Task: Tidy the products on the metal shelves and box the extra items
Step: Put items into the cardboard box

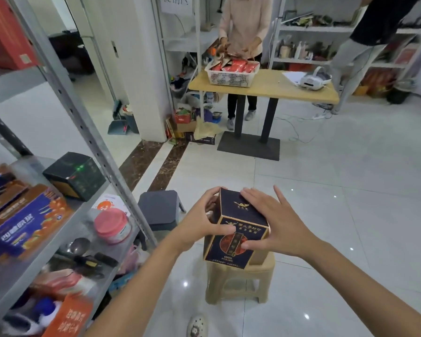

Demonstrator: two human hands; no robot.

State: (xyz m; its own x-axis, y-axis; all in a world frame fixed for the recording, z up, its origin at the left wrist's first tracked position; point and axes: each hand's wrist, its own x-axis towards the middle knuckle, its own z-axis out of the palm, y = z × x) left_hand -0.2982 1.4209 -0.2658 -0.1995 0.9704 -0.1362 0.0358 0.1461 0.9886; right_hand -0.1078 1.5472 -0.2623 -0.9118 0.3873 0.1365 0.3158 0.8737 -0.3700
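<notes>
A dark navy product box (237, 229) with gold trim and a red emblem sits tilted on a beige plastic stool (238, 280). My left hand (202, 222) grips the box's left side, fingers curled round its top left corner and thumb on the front. My right hand (275, 220) lies across the lid with fingers spread and its thumb pinching the front face. The metal shelves (66, 239) stand at the left, holding a blue and orange carton (22, 227), a black box (75, 176) and a pink-lidded jar (112, 226).
A grey stool (159, 207) stands between the shelves and the beige stool. Further back a person works at a wooden table (265, 86) with a white basket (231, 74) of red packets. Another person stands at the far right by more shelving. White tiled floor lies to the right.
</notes>
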